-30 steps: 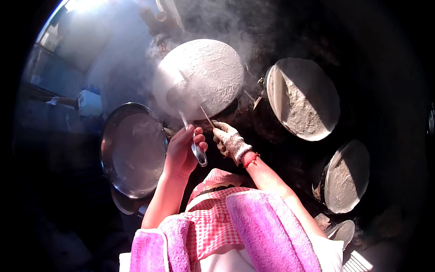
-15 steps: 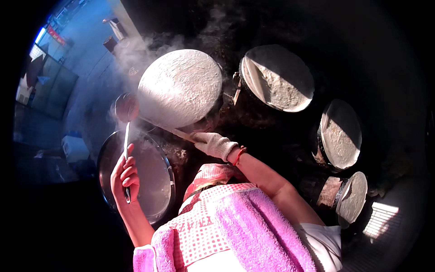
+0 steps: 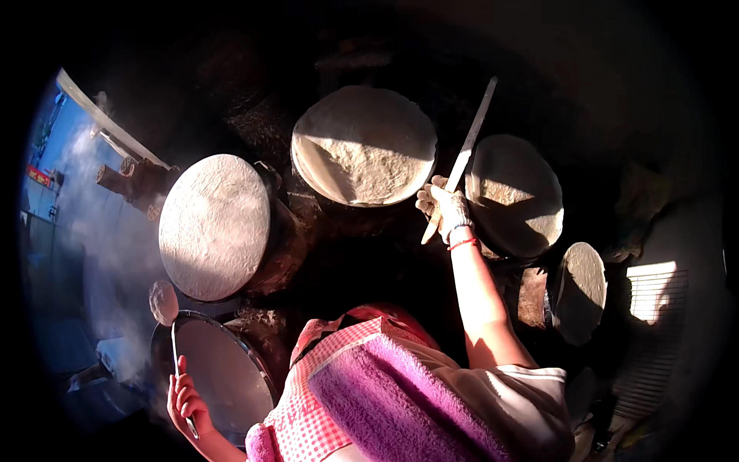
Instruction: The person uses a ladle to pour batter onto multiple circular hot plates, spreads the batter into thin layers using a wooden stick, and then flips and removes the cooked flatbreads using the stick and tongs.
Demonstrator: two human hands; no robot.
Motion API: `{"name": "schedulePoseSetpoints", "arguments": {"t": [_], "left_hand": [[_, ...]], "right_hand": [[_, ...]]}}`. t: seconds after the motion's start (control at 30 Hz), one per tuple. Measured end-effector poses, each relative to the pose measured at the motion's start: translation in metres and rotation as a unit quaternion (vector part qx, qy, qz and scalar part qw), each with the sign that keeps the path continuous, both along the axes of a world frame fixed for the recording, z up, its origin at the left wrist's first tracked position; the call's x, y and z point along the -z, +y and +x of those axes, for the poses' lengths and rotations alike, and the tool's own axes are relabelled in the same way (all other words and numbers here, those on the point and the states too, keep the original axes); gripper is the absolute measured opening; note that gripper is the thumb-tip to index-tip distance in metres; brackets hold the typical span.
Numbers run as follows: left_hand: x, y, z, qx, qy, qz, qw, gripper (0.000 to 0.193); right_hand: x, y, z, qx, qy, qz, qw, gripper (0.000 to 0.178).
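My left hand (image 3: 186,400) is closed around the handle of a ladle (image 3: 163,302), its bowl coated with pale batter. The ladle is held up by the left rim of a large round pan (image 3: 269,377) of pale liquid. In a knitted work glove, my right hand (image 3: 446,209) grips a long flat wooden stick (image 3: 479,123), its blade pointing up and away. This hand is between two round griddles covered with thin pale batter sheets, the back-middle sheet (image 3: 385,165) and the right sheet (image 3: 514,192). The middle sheet has a folded or lifted-looking left edge.
Another batter-covered griddle (image 3: 215,227) stands at the left, with steam drifting beyond it. A smaller-looking one (image 3: 581,292) is at the far right, near a sunlit wire rack (image 3: 653,296). Cut logs (image 3: 127,177) lie at the left back. A purple towel (image 3: 400,393) hangs over my checked apron.
The view has swung right. My right hand with the stick has left the steaming left griddle and moved right, between the middle and right griddles. My left hand still holds the ladle up.
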State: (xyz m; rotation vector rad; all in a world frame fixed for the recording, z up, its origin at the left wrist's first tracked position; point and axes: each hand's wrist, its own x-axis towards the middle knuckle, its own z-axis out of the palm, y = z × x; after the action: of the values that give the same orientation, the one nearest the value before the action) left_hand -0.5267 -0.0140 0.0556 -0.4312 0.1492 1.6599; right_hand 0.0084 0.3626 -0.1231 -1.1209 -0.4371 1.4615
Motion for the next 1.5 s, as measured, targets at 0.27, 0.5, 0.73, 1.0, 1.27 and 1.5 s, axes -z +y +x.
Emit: {"name": "schedulePoseSetpoints", "arguments": {"t": [0.27, 0.5, 0.73, 1.0, 1.27, 1.5], "left_hand": [[0.009, 0.042, 0.096, -0.039, -0.071, -0.005, 0.997, 0.057], [-0.013, 0.062, 0.144, -0.089, -0.041, -0.035, 0.995, 0.056], [-0.013, 0.053, 0.130, -0.080, -0.074, 0.004, 0.994, 0.054], [0.024, 0.020, 0.061, 0.022, 0.033, 0.027, 0.999, 0.052], [0.023, 0.021, 0.055, 0.167, 0.489, -0.013, 0.856, 0.051], [0.062, 0.036, 0.093, 0.445, 0.081, -0.071, 0.889, 0.049]], "right_hand": [[0.003, 0.143, 0.045, -0.032, -0.022, -0.077, 0.996, 0.027], [0.012, 0.191, 0.043, -0.080, -0.185, -0.139, 0.969, 0.021], [0.009, 0.211, 0.043, -0.052, -0.285, -0.059, 0.955, 0.034], [-0.135, 0.121, 0.000, 0.009, -0.440, 0.020, 0.898, 0.049], [-0.205, -0.114, 0.129, 0.131, -0.388, 0.003, 0.912, 0.036], [-0.266, -0.398, 0.252, 0.193, -0.374, -0.064, 0.905, 0.034]]}}
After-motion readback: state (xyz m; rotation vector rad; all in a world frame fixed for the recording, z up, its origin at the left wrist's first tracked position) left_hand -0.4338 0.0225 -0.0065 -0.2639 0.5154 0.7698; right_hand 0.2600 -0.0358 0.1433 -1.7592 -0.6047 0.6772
